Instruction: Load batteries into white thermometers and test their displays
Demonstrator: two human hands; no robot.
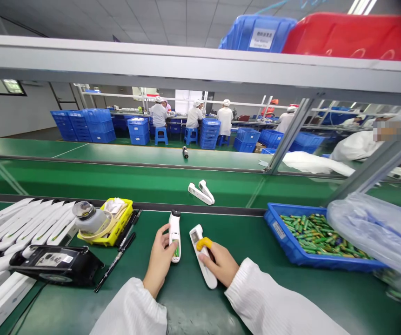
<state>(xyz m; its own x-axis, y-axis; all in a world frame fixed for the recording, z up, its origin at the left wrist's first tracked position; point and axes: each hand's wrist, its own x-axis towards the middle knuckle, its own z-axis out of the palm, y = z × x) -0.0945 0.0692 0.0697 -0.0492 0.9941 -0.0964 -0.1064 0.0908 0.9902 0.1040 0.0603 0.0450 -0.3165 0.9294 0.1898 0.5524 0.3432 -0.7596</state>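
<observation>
My left hand point(159, 258) grips a white handheld thermometer-like device point(175, 231) lying on the green bench, its black tip pointing away from me. My right hand point(219, 261), with a yellow finger cot on the index finger, holds a second white device point(200, 253) beside the first. Both devices rest on the mat between my hands. Two more white devices point(201, 192) lie on the green conveyor belt beyond.
A blue bin of green batteries point(293, 249) stands at the right beside a plastic bag point(375, 230). Rows of white devices point(22, 223), a yellow tray point(118, 232), a black box point(56, 264) and pens point(116, 258) lie at the left. Other workers sit at far benches.
</observation>
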